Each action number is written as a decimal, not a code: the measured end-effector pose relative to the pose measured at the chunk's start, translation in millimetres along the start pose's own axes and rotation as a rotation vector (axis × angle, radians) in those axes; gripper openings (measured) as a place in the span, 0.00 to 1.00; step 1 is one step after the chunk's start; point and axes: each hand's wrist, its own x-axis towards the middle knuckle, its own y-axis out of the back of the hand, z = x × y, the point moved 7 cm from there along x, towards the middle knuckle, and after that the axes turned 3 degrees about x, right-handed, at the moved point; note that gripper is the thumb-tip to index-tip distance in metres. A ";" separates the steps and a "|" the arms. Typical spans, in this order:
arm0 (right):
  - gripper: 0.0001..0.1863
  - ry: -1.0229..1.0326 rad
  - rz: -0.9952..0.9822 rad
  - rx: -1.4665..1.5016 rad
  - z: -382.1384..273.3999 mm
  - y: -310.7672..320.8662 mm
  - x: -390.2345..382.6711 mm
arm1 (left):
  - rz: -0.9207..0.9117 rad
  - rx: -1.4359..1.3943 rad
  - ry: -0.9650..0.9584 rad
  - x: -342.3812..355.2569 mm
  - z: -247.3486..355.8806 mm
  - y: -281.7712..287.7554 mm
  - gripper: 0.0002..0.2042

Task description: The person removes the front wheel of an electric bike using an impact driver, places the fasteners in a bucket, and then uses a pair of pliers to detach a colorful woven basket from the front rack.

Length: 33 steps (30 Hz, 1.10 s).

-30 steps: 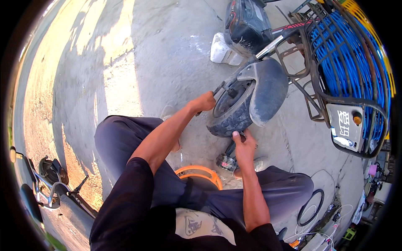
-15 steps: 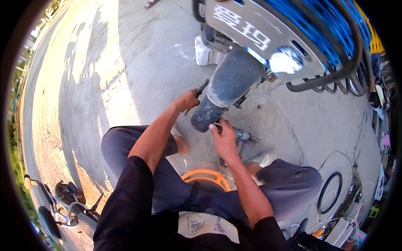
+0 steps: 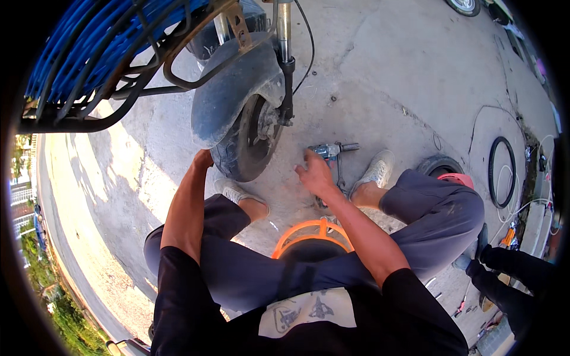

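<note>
The front wheel (image 3: 248, 145) of a two-wheeler stands before me, under a scuffed dark mudguard (image 3: 228, 89). My left hand (image 3: 203, 158) is at the wheel's left side, just below the mudguard's lower edge. Its fingers are hidden there, so what they hold does not show. To the right of the wheel and apart from it, my right hand (image 3: 316, 174) has its fingers spread, with nothing visible in them. Close beyond that hand is a grey-blue power tool (image 3: 326, 151) shaped like an impact wrench, on the concrete. A metal spanner (image 3: 340, 173) lies beside it.
A black front basket (image 3: 77, 121) filled with blue cord overhangs at upper left. An orange ring-framed seat (image 3: 285, 238) is between my legs. A tyre (image 3: 440, 165) and a thin black ring (image 3: 502, 172) lie to the right. Another person's legs (image 3: 504, 285) are at lower right.
The basket has swung from upper right to upper left, and the wheel's right side now shows. My right hand has come away from the tyre. The dark tool in my left hand is out of sight.
</note>
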 end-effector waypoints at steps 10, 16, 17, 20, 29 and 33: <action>0.47 -0.431 0.177 -0.141 168.9 -34.9 8.0 | 0.017 -0.055 0.018 15.8 -3.1 9.5 0.24; 0.50 -0.534 0.280 0.018 164.5 -23.9 15.0 | 0.021 -0.059 0.034 7.8 1.1 6.4 0.24; 0.47 -0.585 0.331 0.039 157.2 -15.0 4.2 | 0.024 -0.061 0.044 2.0 -1.7 5.0 0.24; 0.30 -0.319 0.408 0.301 123.1 24.8 3.5 | 0.033 -0.043 0.041 6.2 -1.0 9.2 0.24; 0.08 -0.093 0.288 0.663 53.5 78.5 -43.4 | 0.022 -0.022 0.059 0.3 -7.9 0.3 0.23; 0.13 -0.178 0.150 0.829 44.3 73.3 -50.2 | 0.022 -0.014 0.069 2.7 -10.0 0.1 0.23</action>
